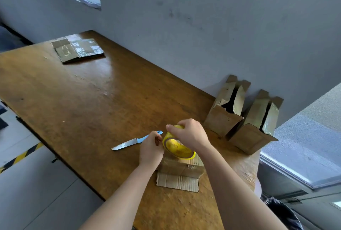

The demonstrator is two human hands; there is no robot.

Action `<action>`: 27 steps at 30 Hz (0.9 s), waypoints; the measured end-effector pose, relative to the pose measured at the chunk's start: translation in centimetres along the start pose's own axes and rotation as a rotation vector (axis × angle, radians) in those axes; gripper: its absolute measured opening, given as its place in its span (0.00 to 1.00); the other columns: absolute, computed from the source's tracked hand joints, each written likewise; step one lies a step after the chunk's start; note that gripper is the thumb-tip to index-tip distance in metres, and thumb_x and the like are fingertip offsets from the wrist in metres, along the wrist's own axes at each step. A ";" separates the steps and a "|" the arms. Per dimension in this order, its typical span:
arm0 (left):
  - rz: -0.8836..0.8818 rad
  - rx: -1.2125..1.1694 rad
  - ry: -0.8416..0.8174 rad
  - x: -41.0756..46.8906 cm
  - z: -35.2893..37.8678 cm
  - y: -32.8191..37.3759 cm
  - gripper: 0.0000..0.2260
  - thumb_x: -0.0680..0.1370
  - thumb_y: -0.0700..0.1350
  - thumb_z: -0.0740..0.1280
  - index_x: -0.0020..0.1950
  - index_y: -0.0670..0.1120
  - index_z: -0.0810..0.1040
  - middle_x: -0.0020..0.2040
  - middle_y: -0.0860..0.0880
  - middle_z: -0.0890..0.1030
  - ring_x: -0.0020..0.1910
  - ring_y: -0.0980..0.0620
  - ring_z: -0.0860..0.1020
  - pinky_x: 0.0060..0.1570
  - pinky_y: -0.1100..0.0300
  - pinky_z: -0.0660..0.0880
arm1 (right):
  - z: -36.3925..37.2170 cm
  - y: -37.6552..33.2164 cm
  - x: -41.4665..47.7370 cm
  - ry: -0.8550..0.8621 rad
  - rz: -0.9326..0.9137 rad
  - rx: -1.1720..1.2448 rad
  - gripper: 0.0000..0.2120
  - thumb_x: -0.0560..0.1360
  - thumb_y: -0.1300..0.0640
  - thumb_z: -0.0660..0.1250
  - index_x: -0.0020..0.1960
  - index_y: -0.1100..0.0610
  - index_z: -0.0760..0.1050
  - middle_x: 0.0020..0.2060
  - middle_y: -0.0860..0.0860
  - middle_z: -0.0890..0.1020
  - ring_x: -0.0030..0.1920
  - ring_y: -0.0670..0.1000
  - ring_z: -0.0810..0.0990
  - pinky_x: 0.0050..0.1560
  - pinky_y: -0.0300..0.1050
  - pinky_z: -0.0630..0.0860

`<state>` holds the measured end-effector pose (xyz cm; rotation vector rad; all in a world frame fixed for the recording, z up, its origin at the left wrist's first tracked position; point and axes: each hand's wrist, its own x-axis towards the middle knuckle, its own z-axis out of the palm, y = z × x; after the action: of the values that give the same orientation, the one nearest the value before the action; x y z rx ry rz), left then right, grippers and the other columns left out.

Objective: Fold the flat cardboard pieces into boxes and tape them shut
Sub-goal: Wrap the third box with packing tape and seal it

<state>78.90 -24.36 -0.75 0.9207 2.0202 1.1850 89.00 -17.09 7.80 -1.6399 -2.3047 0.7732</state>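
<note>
1. The box (181,167), directly under both hands on the desk (88,91), may skid if the tape sticks.
2. The right hand (190,133) clasps the tape roll (178,145); the left hand (151,148) pinches its edge, probably the tape's loose end, which may tear.
3. The knife (129,142) beside the left hand risks a nick.

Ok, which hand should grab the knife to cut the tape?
Left. The left hand sits right beside the knife, near its blue handle, pinching at the tape roll. The right hand grips the roll from above, farther from the knife.
</note>
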 end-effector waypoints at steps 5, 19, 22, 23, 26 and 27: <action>0.001 0.030 -0.176 0.3 -0.7 -0.7 0.14 0.79 0.37 0.58 0.39 0.51 0.75 0.36 0.53 0.78 0.37 0.55 0.75 0.33 0.67 0.66 | 0.0 0.1 0.1 0.002 0.013 0.039 0.21 0.71 0.38 0.67 0.27 0.51 0.73 0.23 0.46 0.75 0.26 0.46 0.73 0.24 0.39 0.66; -0.340 -0.385 -0.060 -0.4 1.6 0.2 0.13 0.79 0.43 0.62 0.37 0.43 0.80 0.35 0.45 0.76 0.37 0.51 0.70 0.37 0.58 0.65 | -0.7 0.4 -0.1 -0.049 -0.045 0.104 0.19 0.74 0.44 0.64 0.32 0.56 0.76 0.24 0.48 0.75 0.24 0.48 0.76 0.25 0.40 0.71; -0.295 -0.313 -0.091 -0.2 1.8 0.0 0.15 0.79 0.40 0.61 0.35 0.45 0.80 0.35 0.46 0.77 0.37 0.52 0.70 0.34 0.59 0.64 | -1.0 1.2 0.2 -0.146 -0.044 0.178 0.16 0.72 0.44 0.65 0.33 0.54 0.78 0.25 0.47 0.77 0.25 0.45 0.77 0.29 0.41 0.72; -0.297 -0.280 -0.099 -0.1 1.8 0.0 0.15 0.80 0.40 0.60 0.35 0.46 0.80 0.34 0.48 0.78 0.37 0.52 0.71 0.35 0.59 0.65 | -1.2 1.6 0.2 -0.184 -0.026 0.223 0.16 0.72 0.41 0.67 0.35 0.52 0.79 0.27 0.45 0.79 0.28 0.43 0.78 0.31 0.39 0.72; -0.286 -0.205 -0.106 0.3 1.7 -0.1 0.16 0.80 0.41 0.59 0.36 0.50 0.80 0.37 0.53 0.80 0.39 0.57 0.74 0.36 0.61 0.68 | -1.9 3.0 -0.2 -0.244 0.097 0.421 0.21 0.68 0.31 0.69 0.43 0.50 0.81 0.38 0.46 0.83 0.40 0.45 0.81 0.36 0.37 0.74; -0.265 -0.180 -0.102 0.3 1.7 -0.1 0.15 0.80 0.41 0.59 0.37 0.51 0.80 0.37 0.54 0.80 0.40 0.58 0.74 0.35 0.62 0.68 | -2.0 3.4 -0.3 -0.246 0.120 0.456 0.23 0.67 0.30 0.68 0.43 0.50 0.81 0.39 0.46 0.83 0.41 0.45 0.82 0.37 0.37 0.74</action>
<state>80.03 -23.35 -1.58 0.5927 1.8525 1.1265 92.80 -15.98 7.68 -1.5459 -1.9763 1.4741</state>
